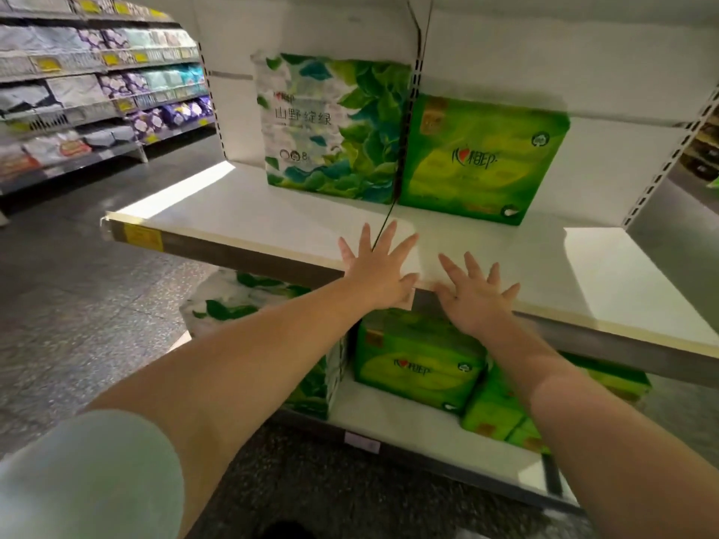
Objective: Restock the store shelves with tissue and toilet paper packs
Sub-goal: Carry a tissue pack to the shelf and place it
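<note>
two packs stand at the back of the upper shelf [249, 223], touching side by side: a leafy white pack [330, 128] and a bright green pack [482, 157]. they sit far back, so the front stays bare for more packs. the left hand [379, 268] and right hand [476, 295] reach over the shelf's front edge, fingers spread wide, holding nothing. more green packs [418, 361] sit on the lower shelf [393, 416].

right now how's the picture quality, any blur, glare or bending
Head view: bright light patches glare on the shelf at its left end and right side; the aisle racks at far left are smeared with blur; wide-angle bending curves the shelf edges; both packs and the spread left hand and right hand look fairly sharp.
</note>
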